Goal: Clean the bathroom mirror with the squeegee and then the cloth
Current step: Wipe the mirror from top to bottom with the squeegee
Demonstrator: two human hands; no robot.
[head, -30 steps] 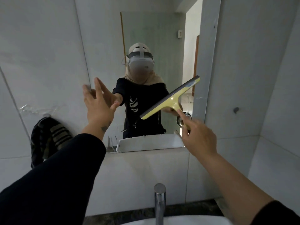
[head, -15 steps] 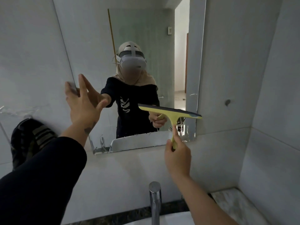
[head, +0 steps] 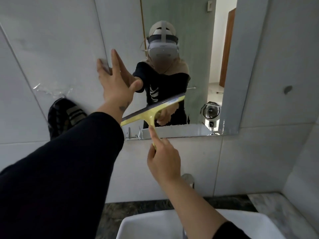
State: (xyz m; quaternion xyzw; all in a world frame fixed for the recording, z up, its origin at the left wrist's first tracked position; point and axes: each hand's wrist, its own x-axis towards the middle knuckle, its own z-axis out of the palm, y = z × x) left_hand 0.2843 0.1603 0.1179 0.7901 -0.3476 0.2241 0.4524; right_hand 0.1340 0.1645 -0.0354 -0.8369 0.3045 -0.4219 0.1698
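The frameless mirror [head: 198,49] hangs on the tiled wall above the basin. My right hand [head: 164,161] grips the yellow squeegee [head: 151,112] by its handle, forefinger stretched along it. Its dark blade lies tilted against the lower left of the glass, right end higher. My left hand [head: 115,83] is spread flat, fingers apart, on the mirror's left edge and holds nothing. A dark striped cloth [head: 65,116] hangs on the wall left of the mirror.
A white basin [head: 138,225] sits below with a chrome tap [head: 189,181] behind my right forearm. A dark marble counter [head: 276,209] runs along the wall. A side wall closes the space on the right.
The squeegee has moved from the mirror's lower right to its lower left and tilted, right end up. My left hand stays flat on the mirror's left edge.
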